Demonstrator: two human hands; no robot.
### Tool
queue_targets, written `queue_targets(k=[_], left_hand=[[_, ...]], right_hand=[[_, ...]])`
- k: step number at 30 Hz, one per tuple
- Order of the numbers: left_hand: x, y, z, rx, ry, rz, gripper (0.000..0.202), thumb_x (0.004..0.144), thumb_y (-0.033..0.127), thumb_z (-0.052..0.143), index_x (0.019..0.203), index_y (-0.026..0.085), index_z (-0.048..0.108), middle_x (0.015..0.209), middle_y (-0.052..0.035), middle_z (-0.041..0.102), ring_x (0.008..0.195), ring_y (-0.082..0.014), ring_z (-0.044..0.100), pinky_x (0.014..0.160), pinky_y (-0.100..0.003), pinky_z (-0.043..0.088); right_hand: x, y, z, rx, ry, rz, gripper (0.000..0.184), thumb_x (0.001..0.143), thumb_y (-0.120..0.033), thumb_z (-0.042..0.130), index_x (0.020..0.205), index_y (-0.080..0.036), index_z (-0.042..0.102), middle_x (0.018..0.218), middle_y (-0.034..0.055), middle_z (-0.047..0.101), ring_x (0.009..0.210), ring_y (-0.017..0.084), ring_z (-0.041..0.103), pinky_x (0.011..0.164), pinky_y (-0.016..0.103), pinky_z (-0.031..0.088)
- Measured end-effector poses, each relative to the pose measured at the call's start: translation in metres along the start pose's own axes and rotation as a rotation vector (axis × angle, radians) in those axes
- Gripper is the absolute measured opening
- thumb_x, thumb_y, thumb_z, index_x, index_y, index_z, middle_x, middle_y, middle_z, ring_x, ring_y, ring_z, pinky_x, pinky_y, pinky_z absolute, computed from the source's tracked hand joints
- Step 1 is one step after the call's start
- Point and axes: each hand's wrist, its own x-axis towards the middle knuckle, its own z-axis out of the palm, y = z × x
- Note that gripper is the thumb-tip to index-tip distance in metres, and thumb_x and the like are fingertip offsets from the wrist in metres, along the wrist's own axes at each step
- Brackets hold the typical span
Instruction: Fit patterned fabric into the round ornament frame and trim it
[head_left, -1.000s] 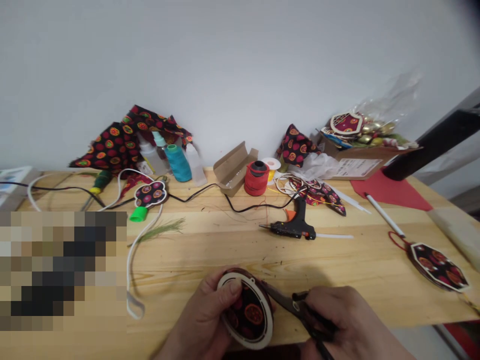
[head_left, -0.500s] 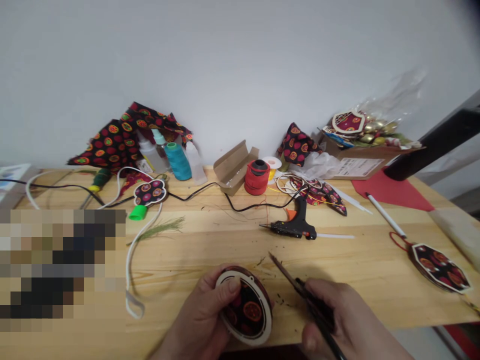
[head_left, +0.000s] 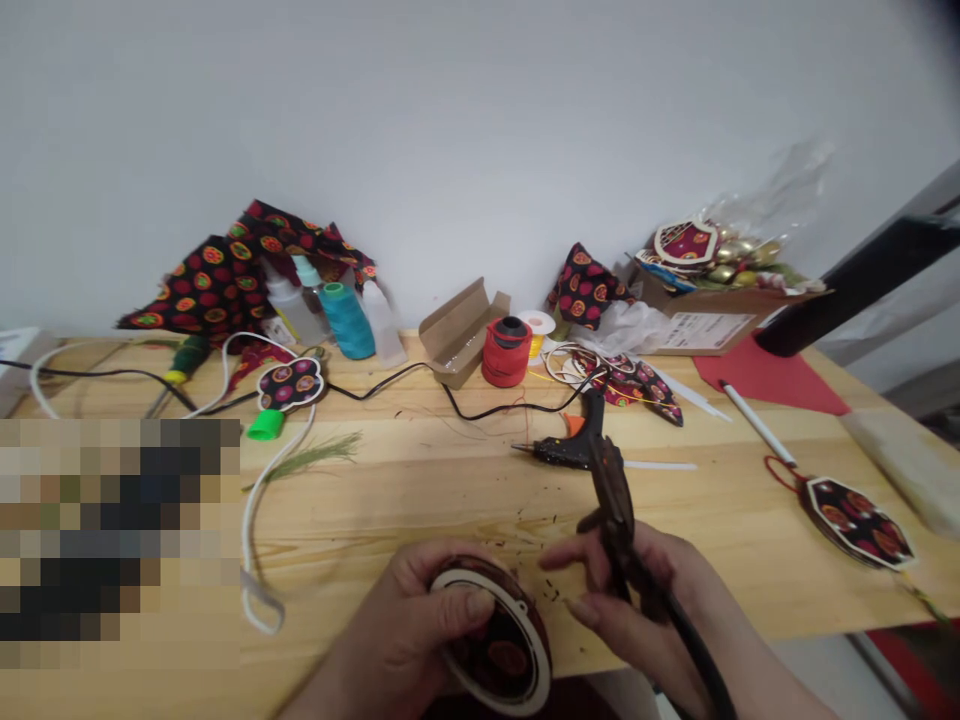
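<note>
An oval ornament, with dark patterned fabric inside a pale rim, is in my left hand. My left thumb presses on its face, and the fingers go behind it. My right hand holds a dark, scissor-like tool with black handles, its narrow end pointing up and away. The handles lie across the palm, while the thumb and index finger reach toward the ornament without touching it. Blur hides the tool's exact kind. Beyond its end, a black glue gun lies on the wooden table.
Small dark scraps lie between my hands. An eight-sided ornament and a white marker are at right. Behind stand a red spool, a teal thread cone and a packed carton. A white cord runs at left.
The tool has swung from pointing left to pointing upward in my right hand, and that thumb and index finger have opened out. The ornament has shifted slightly down and tilted.
</note>
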Motion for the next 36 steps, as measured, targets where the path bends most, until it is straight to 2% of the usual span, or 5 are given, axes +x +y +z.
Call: queue_targets(k=[3,8,16,29,36], left_hand=[[0.0,-0.003,-0.001,0.052,-0.047,-0.001,0.017,0.053,0.023,0.086,0.066,0.016,0.076,0.061,-0.0049,0.074,0.053,-0.018,0.066,0.052,-0.026,0.051],[-0.002,-0.003,-0.002,0.107,-0.056,0.006,0.018,0.054,0.025,0.085,0.065,0.015,0.075,0.06,-0.0048,0.074,0.052,-0.0169,0.066,0.051,-0.024,0.05],[0.0,0.013,-0.008,0.105,0.049,0.122,0.016,0.059,0.023,0.082,0.069,0.013,0.075,0.066,-0.009,0.076,0.055,-0.0181,0.067,0.054,-0.025,0.052],[-0.004,0.012,0.009,0.366,0.095,0.115,0.011,0.066,0.019,0.076,0.076,0.015,0.077,0.07,-0.0064,0.077,0.061,-0.0168,0.066,0.06,-0.024,0.051],[-0.004,0.007,0.012,0.426,0.028,0.108,0.014,0.069,0.017,0.073,0.082,0.018,0.078,0.076,-0.0038,0.076,0.067,-0.0157,0.066,0.065,-0.022,0.049]], right_hand=[[0.007,-0.006,0.013,0.13,-0.059,-0.045,0.02,0.071,-0.02,0.059,0.065,-0.019,0.04,0.095,0.006,0.068,0.057,0.008,0.05,0.052,0.02,0.041],[0.013,-0.011,0.023,0.067,-0.072,-0.126,0.015,0.071,-0.023,0.058,0.066,-0.019,0.045,0.064,-0.0015,0.059,0.055,0.009,0.049,0.051,0.019,0.041],[-0.02,0.005,-0.039,-0.163,-0.278,-0.008,0.009,0.067,-0.016,0.066,0.069,-0.02,0.058,0.069,-0.0019,0.062,0.065,0.014,0.057,0.055,0.02,0.045],[-0.011,-0.021,-0.027,-0.553,-0.051,-0.146,0.032,0.052,-0.006,0.069,0.077,-0.024,0.058,0.079,-0.0029,0.064,0.069,0.017,0.057,0.061,0.023,0.044],[-0.009,-0.021,-0.029,-0.7,-0.144,-0.178,0.023,0.065,-0.035,0.076,0.069,-0.022,0.058,0.069,-0.0033,0.06,0.061,0.014,0.051,0.053,0.023,0.037]])
